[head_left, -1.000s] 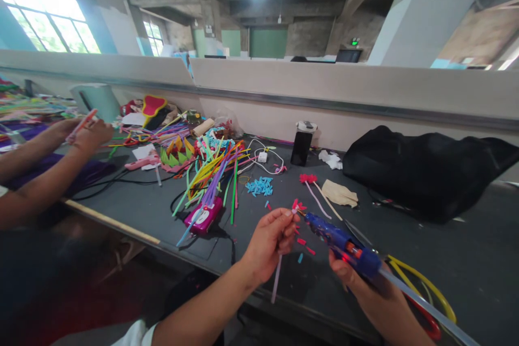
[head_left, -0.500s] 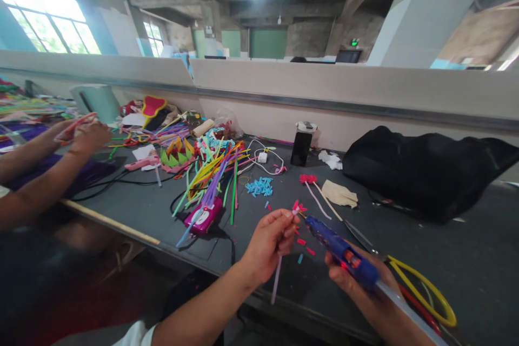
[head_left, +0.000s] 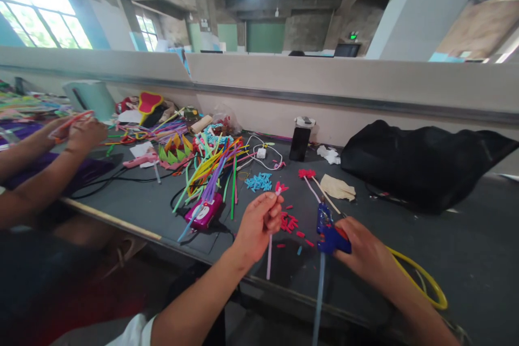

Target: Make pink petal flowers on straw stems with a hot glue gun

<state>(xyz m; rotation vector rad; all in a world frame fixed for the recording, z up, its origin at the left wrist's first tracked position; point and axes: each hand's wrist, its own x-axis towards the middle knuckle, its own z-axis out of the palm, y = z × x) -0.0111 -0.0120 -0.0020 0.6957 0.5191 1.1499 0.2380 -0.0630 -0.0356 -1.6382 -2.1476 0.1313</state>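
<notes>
Over the desk (head_left: 133, 200), our left fingers (head_left: 276, 211) clamped a flower stem (head_left: 269, 259), our right fingers (head_left: 348, 227) a glue gun (head_left: 326, 235); petal-gluing seemed underway, likely needing another red piece (head_left: 300, 234).

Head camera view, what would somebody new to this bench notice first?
Probably the blue glue gun, in the right hand near the front of the table, and the small red flower pinched by its pale stem in the left hand. The bright bundle of colored stems left of the hands also stands out, as does the big black bundle at the right, by the partition.
</notes>
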